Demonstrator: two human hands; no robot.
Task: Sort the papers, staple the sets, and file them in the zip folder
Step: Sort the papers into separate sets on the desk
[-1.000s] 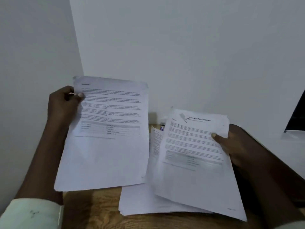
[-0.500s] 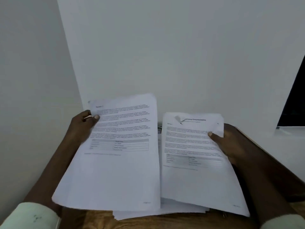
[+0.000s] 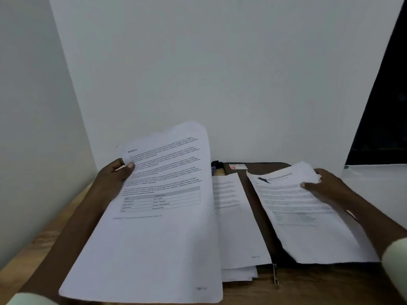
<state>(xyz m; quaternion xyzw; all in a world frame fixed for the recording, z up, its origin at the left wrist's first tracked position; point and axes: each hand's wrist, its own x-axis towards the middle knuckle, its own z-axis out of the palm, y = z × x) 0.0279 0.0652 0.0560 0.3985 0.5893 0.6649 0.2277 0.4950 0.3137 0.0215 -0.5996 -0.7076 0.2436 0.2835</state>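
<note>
A pale side wall [image 3: 33, 128] is meeting the white back wall [image 3: 220, 73] in a corner, and a wooden table [image 3: 319, 287] is filling the space beneath them. The left hand [image 3: 116, 179] is pinching a printed sheet [image 3: 158, 238] at its upper left edge, thumb on the front and fingers curled behind, holding it raised and tilted over the table. Just to its right a stack of papers [image 3: 240, 227] is lying flat, partly hidden by that sheet and overlapping the dark zip folder [image 3: 257, 194]. The folder is lying on the table close to the back wall, its zipper pull [image 3: 275, 276] trailing onto the wood at the near edge. A small dark-and-blue object [image 3: 214, 167] at the folder's far left corner is too blurred to name. The right hand [image 3: 328, 190] is gripping a second set of sheets [image 3: 308, 234] by the right edge – thumb on top – over the folder's right part. Farthest right, a dark opening [image 3: 385, 106] is standing above a white ledge [image 3: 374, 179].
</note>
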